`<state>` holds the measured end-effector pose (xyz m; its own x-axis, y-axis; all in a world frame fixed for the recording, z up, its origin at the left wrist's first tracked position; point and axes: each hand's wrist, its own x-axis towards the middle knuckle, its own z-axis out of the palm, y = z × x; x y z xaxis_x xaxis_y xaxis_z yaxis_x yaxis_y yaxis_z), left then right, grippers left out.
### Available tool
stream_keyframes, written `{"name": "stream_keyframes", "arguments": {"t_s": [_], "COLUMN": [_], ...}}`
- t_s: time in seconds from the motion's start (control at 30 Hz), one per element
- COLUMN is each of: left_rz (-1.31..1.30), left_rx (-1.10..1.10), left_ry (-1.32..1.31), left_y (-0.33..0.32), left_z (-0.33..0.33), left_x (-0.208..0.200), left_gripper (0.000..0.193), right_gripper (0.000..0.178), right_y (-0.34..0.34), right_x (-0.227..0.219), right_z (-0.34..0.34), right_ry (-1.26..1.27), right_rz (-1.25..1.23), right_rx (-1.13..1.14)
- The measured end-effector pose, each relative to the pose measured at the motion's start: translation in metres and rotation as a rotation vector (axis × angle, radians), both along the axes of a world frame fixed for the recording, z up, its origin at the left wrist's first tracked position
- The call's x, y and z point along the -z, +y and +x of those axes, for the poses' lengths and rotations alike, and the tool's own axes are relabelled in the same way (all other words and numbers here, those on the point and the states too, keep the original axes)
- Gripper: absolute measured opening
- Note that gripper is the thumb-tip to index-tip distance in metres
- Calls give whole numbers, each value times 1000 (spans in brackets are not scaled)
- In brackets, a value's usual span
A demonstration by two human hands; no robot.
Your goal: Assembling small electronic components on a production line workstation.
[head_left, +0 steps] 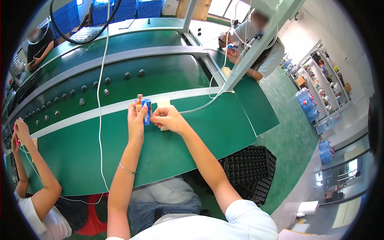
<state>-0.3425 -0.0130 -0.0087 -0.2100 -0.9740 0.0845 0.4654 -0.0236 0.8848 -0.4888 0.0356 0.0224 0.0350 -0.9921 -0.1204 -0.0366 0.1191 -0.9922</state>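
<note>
My left hand (137,117) is closed round a small blue object (147,113) with pale markings, held above the green work surface (120,138). Beside it, at the same fingers, shows a small part with a copper-coloured top (139,97) and an orange side; whether the two are joined I cannot tell. My right hand (170,119) is at the blue object's right edge, thumb and fingers pinched together. What lies between those fingertips is too small to make out. A pale yellow pad (163,105) shows partly behind my right hand.
Several small metal parts (106,92) stand in rows on the belt beyond the pale rail (80,117). A white cable (99,120) hangs down on the left. Co-workers sit left and stand far right (256,44). Black trays (252,172) are stacked below, right.
</note>
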Motion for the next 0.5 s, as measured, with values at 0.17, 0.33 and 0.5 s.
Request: {"name": "stream_keyframes", "arguments": {"t_s": [0.17,0.33,0.5], "left_rz": [42,170,269], "left_rx": [61,162,231], "left_ry": [-2,130,220], "left_y": [3,-1,-4], "left_z": [0,4,6], "left_x": [-7,0,3], "left_gripper": [31,30,30], "right_gripper": [12,13,13], "right_y": [-2,-2,-2], "right_x": [4,7,4], "right_z": [-2,-1,-3], "right_ry": [-50,-56,-61], "right_rz": [-15,-54,-33], "right_rx": [-25,-49,-53]}}
